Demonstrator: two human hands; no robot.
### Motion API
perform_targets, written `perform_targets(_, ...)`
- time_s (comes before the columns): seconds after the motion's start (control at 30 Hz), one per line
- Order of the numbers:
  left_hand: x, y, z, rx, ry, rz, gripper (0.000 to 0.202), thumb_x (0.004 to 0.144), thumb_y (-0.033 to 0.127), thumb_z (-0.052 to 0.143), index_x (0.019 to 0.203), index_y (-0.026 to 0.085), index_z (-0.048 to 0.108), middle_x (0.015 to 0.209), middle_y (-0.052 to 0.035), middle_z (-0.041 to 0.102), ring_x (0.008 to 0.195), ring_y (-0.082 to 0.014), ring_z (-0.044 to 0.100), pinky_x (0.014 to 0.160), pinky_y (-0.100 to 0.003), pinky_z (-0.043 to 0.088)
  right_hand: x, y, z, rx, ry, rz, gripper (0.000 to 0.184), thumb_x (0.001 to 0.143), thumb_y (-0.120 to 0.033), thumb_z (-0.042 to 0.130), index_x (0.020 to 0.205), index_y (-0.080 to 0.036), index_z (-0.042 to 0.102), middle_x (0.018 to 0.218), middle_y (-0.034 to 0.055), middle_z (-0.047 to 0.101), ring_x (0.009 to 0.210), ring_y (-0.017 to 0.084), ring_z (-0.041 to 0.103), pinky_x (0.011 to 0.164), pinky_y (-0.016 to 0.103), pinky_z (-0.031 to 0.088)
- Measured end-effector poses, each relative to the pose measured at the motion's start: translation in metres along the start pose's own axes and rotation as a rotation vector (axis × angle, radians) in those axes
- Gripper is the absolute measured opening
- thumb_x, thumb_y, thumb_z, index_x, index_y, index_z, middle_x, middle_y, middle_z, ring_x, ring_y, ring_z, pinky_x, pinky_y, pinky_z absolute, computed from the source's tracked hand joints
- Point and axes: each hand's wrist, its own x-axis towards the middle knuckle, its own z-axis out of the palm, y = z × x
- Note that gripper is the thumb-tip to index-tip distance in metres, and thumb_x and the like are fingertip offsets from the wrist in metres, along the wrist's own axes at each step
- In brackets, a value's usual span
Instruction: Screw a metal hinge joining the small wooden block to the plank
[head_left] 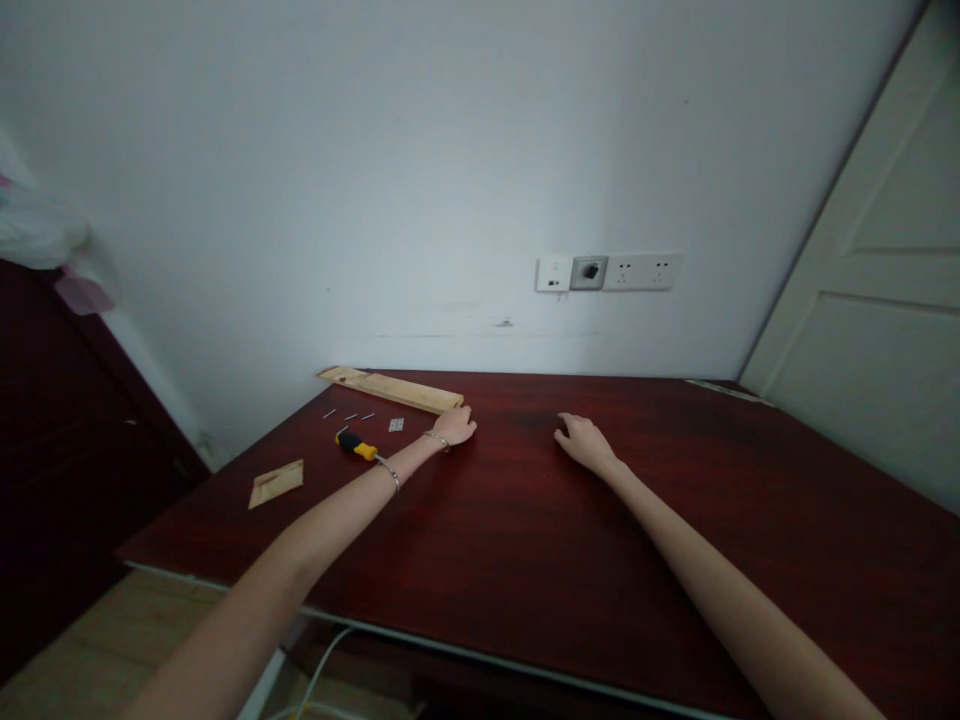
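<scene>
My left hand (pixel 454 426) reaches across the dark red table (pixel 675 520) and rests with curled fingers at the right end of a long pale wooden strip (pixel 394 390) lying near the wall. Whether it grips the strip is unclear. Bracelets sit on that wrist. My right hand (pixel 581 439) lies on the bare tabletop to the right, fingers loosely bent, holding nothing. A yellow-and-black screwdriver (pixel 355 445) lies just left of my left forearm. A small metal hinge (pixel 396 424) and a few screws (pixel 349 415) lie between the screwdriver and the strip.
A short wooden piece (pixel 277 483) lies near the table's left edge. Wall sockets (pixel 607 272) sit above the table. A white door (pixel 877 330) stands at the right, dark furniture (pixel 60 440) at the left. A cable (pixel 319 675) hangs below the front edge.
</scene>
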Motion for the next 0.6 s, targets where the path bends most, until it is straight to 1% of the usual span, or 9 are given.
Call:
perform_targets(0.07, 0.015, -0.014, -0.021, -0.014, -0.002, 0.009, 0.027, 0.086, 0.024, 0.046, 0.103, 0.013, 0.064, 0.102, -0.0114, 0.069, 0.095, -0.0231, 0.064, 0.085, -0.03, 0.048, 0.01, -0.008, -0.001, 0.031, -0.01, -0.038, 0.049, 0.088, -0.027, 0.046, 0.131, -0.005, 0.049, 0.129, 0.021, 0.057, 0.121, 0.029, 0.053, 0.101, 0.037, 0.04)
perform_targets(0.13, 0.03, -0.033, -0.045, -0.021, 0.011, 0.021, 0.032, 0.085, 0.019, 0.043, 0.11, 0.014, 0.063, 0.111, -0.0093, 0.067, 0.103, -0.0209, 0.062, 0.09, -0.028, 0.046, 0.021, -0.019, 0.001, 0.072, -0.031, -0.076, 0.051, 0.088, -0.029, 0.048, 0.133, -0.005, 0.047, 0.133, 0.0204, 0.055, 0.125, 0.028, 0.05, 0.104, 0.035, 0.038)
perform_targets(0.23, 0.05, -0.068, -0.078, -0.009, -0.01, 0.031, 0.038, 0.084, 0.015, 0.042, 0.117, 0.014, 0.06, 0.117, -0.0062, 0.065, 0.106, -0.0179, 0.06, 0.092, -0.025, 0.045, 0.038, -0.041, 0.01, 0.148, -0.072, -0.132, 0.056, 0.089, -0.034, 0.049, 0.136, -0.006, 0.043, 0.136, 0.0193, 0.053, 0.127, 0.027, 0.048, 0.106, 0.035, 0.036)
perform_targets(0.3, 0.057, -0.095, -0.094, 0.025, -0.039, 0.018, 0.042, 0.078, 0.011, 0.048, 0.119, 0.013, 0.058, 0.123, -0.0068, 0.062, 0.11, -0.0179, 0.057, 0.094, -0.023, 0.043, 0.049, -0.058, 0.017, 0.198, -0.101, -0.166, 0.061, 0.088, -0.038, 0.05, 0.137, -0.003, 0.041, 0.137, 0.0209, 0.051, 0.128, 0.027, 0.048, 0.106, 0.037, 0.036)
perform_targets(0.37, 0.06, -0.122, -0.103, 0.062, -0.072, -0.002, 0.053, 0.069, 0.006, 0.056, 0.122, 0.01, 0.054, 0.131, -0.0095, 0.057, 0.116, -0.0178, 0.052, 0.098, -0.023, 0.039, 0.057, -0.075, 0.025, 0.239, -0.131, -0.198, 0.066, 0.087, -0.041, 0.051, 0.138, -0.002, 0.038, 0.139, 0.0229, 0.048, 0.129, 0.028, 0.046, 0.107, 0.038, 0.035)
perform_targets(0.43, 0.059, -0.147, -0.105, 0.099, -0.107, -0.04, 0.058, 0.063, 0.001, 0.061, 0.12, 0.006, 0.052, 0.13, -0.0129, 0.057, 0.116, -0.0187, 0.051, 0.1, -0.027, 0.038, 0.065, -0.091, 0.034, 0.272, -0.161, -0.232, 0.07, 0.085, -0.043, 0.053, 0.139, -0.001, 0.037, 0.141, 0.0241, 0.045, 0.132, 0.029, 0.043, 0.108, 0.04, 0.034)
perform_targets(0.5, 0.057, -0.169, -0.103, 0.134, -0.128, -0.093, 0.058, 0.059, -0.001, 0.065, 0.115, 0.005, 0.053, 0.124, -0.0159, 0.06, 0.112, -0.0214, 0.053, 0.099, -0.034, 0.04, 0.073, -0.104, 0.041, 0.298, -0.187, -0.264, 0.073, 0.084, -0.044, 0.055, 0.14, -0.001, 0.036, 0.143, 0.0248, 0.042, 0.134, 0.03, 0.04, 0.109, 0.041, 0.033)
perform_targets(0.6, 0.054, -0.194, -0.095, 0.162, -0.105, -0.14, 0.054, 0.057, 0.002, 0.071, 0.108, 0.009, 0.056, 0.115, -0.0152, 0.064, 0.108, -0.0241, 0.054, 0.093, -0.039, 0.043, 0.087, -0.12, 0.052, 0.329, -0.212, -0.302, 0.077, 0.082, -0.045, 0.057, 0.141, 0.0, 0.035, 0.145, 0.0253, 0.039, 0.135, 0.031, 0.038, 0.11, 0.041, 0.032)
